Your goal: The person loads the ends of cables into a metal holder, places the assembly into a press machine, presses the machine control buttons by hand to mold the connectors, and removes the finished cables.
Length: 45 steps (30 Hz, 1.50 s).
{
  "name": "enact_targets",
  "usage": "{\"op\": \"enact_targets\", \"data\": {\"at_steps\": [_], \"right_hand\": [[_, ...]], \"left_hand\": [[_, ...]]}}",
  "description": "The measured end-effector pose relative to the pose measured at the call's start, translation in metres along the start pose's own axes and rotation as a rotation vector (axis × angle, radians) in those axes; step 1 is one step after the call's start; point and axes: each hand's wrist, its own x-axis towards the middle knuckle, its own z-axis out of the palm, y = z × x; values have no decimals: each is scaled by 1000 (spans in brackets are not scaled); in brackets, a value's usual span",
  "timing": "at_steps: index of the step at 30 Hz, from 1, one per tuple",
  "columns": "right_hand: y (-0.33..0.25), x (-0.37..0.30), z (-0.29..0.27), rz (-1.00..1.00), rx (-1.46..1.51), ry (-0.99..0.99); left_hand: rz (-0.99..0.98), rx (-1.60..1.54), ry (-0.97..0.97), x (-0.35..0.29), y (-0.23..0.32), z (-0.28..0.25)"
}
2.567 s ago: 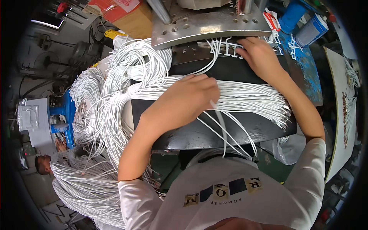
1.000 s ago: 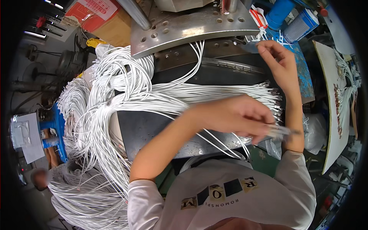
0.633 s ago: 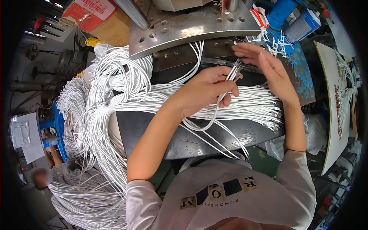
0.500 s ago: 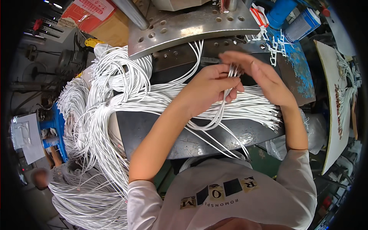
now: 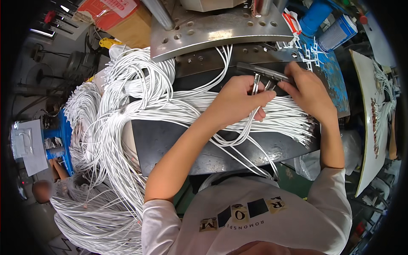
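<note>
My left hand is closed around a few white cables, whose bare metal ends stick up past the fingers. My right hand pinches the right end of a dark, narrow metal bar. The bar slants just beyond the cable ends; whether it touches them I cannot tell. Under both hands, a thick bundle of white cables lies across the black bench top, with metal-tipped ends toward the right.
Beyond my hands stands a steel press plate with holes and a post. Coiled white cables heap at the left, and more hang below. White plastic pieces and a blue-and-white can sit at the back right, near an upright board.
My right hand has moved back and right from the cable ends and taken hold of the metal bar. My left hand keeps the cables, its fingers slightly shifted.
</note>
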Motion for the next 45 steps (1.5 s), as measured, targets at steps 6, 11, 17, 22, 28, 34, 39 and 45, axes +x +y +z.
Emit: {"op": "enact_targets", "data": {"at_steps": [6,11,17,22,28,34,39,45], "right_hand": [[7,-13,-4,178,586,-166],[-6,-8,21,25,838,53],[-3,7,36,-13,990,-32],[-7,7,37,-35,1029,51],[-5,6,35,-57,940,76],[-2,5,32,18,1071,88],[-8,6,29,-6,1040,78],[-4,5,28,26,1009,52]], "left_hand": [[-9,10,-16,-1,-1,3],[35,-20,14,-3,4,5],[101,-15,47,2,0,7],[72,-43,68,4,-2,9],[79,-87,89,4,1,11],[127,-161,190,2,4,11],[143,-136,155,5,0,7],[133,-172,161,5,2,9]]}}
